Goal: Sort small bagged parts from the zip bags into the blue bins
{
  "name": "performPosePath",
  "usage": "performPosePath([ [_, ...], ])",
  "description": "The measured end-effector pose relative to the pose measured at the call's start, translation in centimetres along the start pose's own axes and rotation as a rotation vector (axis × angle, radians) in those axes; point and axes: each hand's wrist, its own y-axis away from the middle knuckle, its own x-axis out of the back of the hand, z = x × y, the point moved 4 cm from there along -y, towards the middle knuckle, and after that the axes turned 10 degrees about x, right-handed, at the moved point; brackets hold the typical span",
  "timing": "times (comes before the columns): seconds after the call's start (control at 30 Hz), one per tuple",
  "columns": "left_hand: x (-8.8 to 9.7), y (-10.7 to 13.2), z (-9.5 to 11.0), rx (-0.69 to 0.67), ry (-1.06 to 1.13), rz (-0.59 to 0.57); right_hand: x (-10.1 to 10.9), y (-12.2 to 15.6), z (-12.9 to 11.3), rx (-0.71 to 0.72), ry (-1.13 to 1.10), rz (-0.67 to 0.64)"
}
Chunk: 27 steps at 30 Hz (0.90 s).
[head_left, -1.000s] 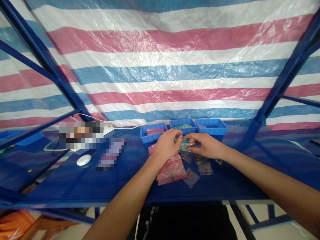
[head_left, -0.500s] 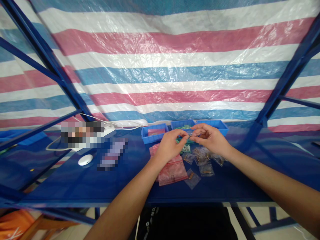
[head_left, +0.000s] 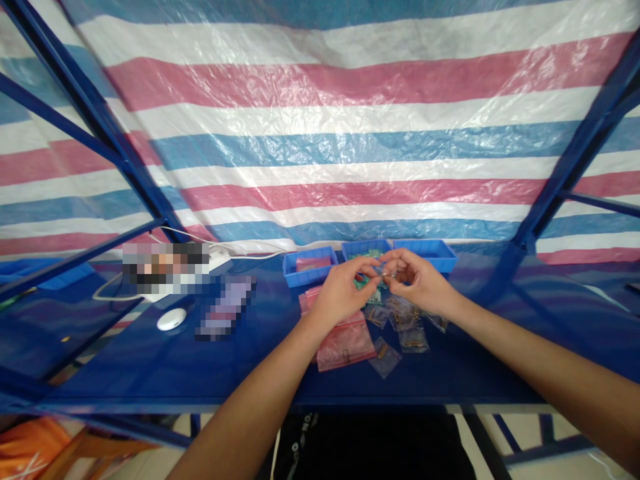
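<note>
My left hand (head_left: 347, 287) and my right hand (head_left: 423, 280) meet above the middle of the blue table. Between their fingertips is a small clear plastic bag (head_left: 385, 273); its contents are too small to make out. Both hands are closed in a pinch on it. Just below them lie several clear bags with brass-coloured pieces (head_left: 414, 339), one of them apart nearer the table's front (head_left: 385, 357). Pink zip bags (head_left: 345, 343) are stacked under my left wrist. Small green packets (head_left: 373, 295) show partly behind my fingers.
Behind my hands stand three blue bins: one with pink bags (head_left: 310, 274), one with green packets (head_left: 353, 248), and a right one (head_left: 445, 254) partly hidden. To the left are a white round object (head_left: 171, 319), a blurred-out phone-like object (head_left: 227, 308) and a white power strip (head_left: 220, 261).
The fingers of both hands have shifted slightly around the small clear bag, and the right fingers are more curled. The things on the table have stayed put.
</note>
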Motion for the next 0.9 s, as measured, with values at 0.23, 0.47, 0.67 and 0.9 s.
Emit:
performPosePath([
  [0.23,0.02,0.11,-0.17,0.033,0.014,-0.009,-0.41,0.02,0.23,-0.051,-0.142,0.020],
  [0.47,-0.04,0.11,-0.53,0.059,0.113,-0.011,-0.49,-0.15,0.31,-0.103,-0.286,0.041],
  [0.67,-0.07,0.26,-0.23,0.053,0.069,-0.004,-0.46,-0.19,0.02,-0.108,-0.263,0.069],
  [0.9,0.01,0.26,-0.03,0.062,0.097,0.035,-0.64,-0.33,-0.23,-0.100,-0.248,0.069],
])
